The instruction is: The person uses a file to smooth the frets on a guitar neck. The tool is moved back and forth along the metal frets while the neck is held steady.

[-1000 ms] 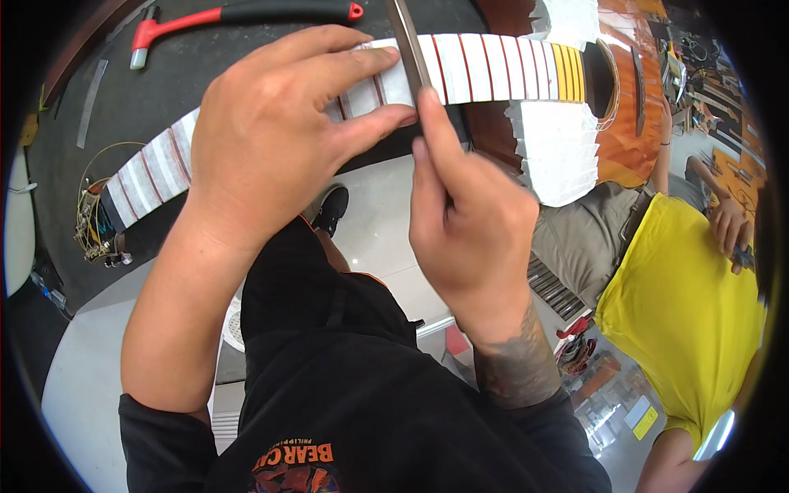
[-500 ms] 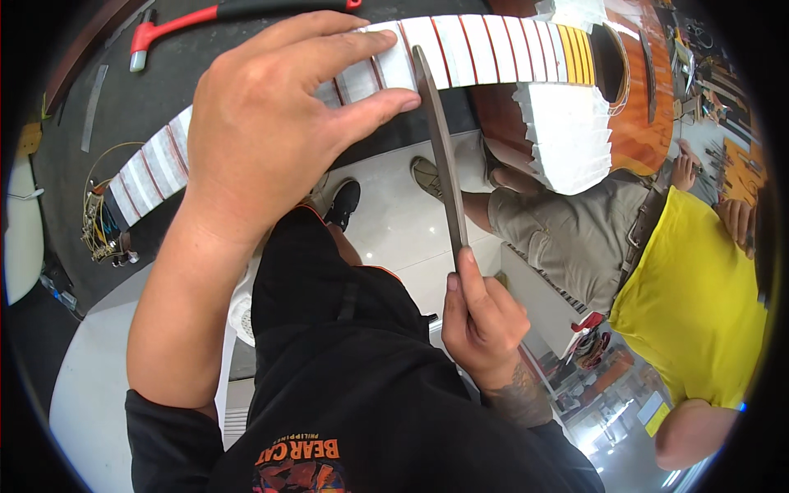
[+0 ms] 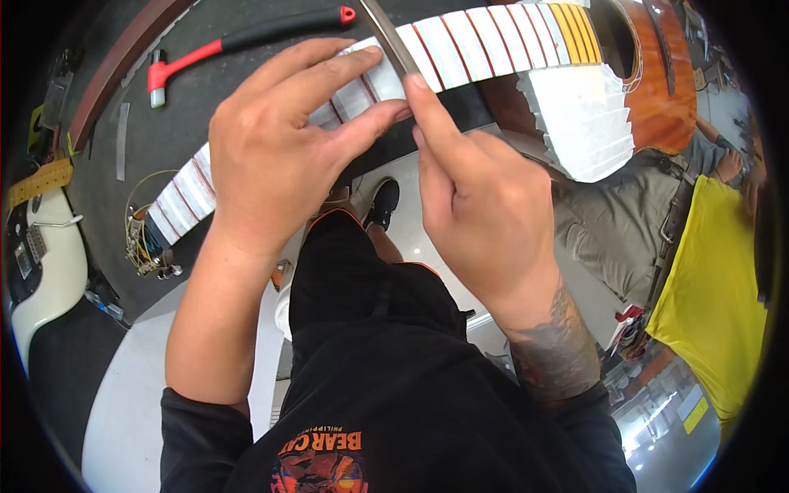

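Observation:
A guitar neck [image 3: 460, 51] lies across the top of the view, its fingerboard covered in white tape with dark red fret slots or frets showing between the strips. My left hand [image 3: 275, 135] spans it, fingers over the top and thumb at the near edge. In my right hand [image 3: 489, 193] is a long, narrow grey metal file [image 3: 389, 37], held with the index finger stretched along it. The file lies crosswise over the neck, just right of my left fingertips. Its far end runs out of the picture.
Yellow tape [image 3: 575, 34] covers the neck near the orange-brown guitar body [image 3: 670, 90]; white tape [image 3: 579, 123] hangs over its side. A red-and-black hammer [image 3: 246, 41] and a white electric guitar [image 3: 62, 263] lie leftward. Loose strings [image 3: 152, 238] bunch at the headstock. A person in a yellow shirt [image 3: 711, 287] stands right.
My right hand has pushed the file forward, away from me, so the hand is now close to the neck. My left hand keeps its place on the neck. The whole view has shifted slightly.

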Demonstrator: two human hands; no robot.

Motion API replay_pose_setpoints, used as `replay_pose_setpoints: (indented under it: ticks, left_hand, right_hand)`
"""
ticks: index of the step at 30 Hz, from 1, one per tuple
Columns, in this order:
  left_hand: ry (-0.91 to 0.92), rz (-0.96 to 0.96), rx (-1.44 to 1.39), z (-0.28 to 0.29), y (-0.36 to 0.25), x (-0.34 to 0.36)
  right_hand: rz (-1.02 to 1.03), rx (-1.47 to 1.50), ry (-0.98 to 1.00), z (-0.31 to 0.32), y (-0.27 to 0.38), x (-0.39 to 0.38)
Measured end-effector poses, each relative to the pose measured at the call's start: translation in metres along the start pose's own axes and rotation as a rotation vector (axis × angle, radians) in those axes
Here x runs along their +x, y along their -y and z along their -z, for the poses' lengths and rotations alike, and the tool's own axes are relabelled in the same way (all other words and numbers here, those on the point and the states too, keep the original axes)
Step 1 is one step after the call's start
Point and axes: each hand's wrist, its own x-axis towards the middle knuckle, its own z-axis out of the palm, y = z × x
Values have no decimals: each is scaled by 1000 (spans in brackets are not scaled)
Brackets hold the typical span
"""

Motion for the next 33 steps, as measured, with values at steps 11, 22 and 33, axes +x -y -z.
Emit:
replay_pose_setpoints:
  ticks: [11,22,33]
  left_hand:
    - [35,-28,-2,4,1,2]
    - [125,5,-17,10,0,6]
    - [167,-76,-8,11,9,7]
  right_hand:
    - [-384,744,118,35,-15,-102]
    - [-250,636,144,41,-14,-111]
    - [-288,707,164,37,-25,-131]
